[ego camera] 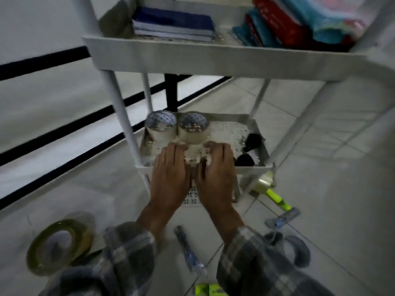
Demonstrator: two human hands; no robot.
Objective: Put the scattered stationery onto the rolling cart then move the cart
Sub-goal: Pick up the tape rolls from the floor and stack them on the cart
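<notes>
Left hand [171,169] and right hand [215,169] reach side by side into the cart's [213,58] middle tray [259,135], by two tape rolls [160,127] [193,130].
Blurry fingertips [208,145]: I cannot tell if they grip. One big roll [59,246] lies on the floor [320,167].

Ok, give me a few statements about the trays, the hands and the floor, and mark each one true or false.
1. Two tape rolls stand side by side in the middle tray. True.
2. The left hand and right hand rest on the top tray. False: both reach into the middle tray, just in front of the tape rolls.
3. A yellow highlighter lies on the floor. True.
4. The large tape roll sits in the top tray. False: it lies on the floor; that tray holds blue notebooks.
</notes>
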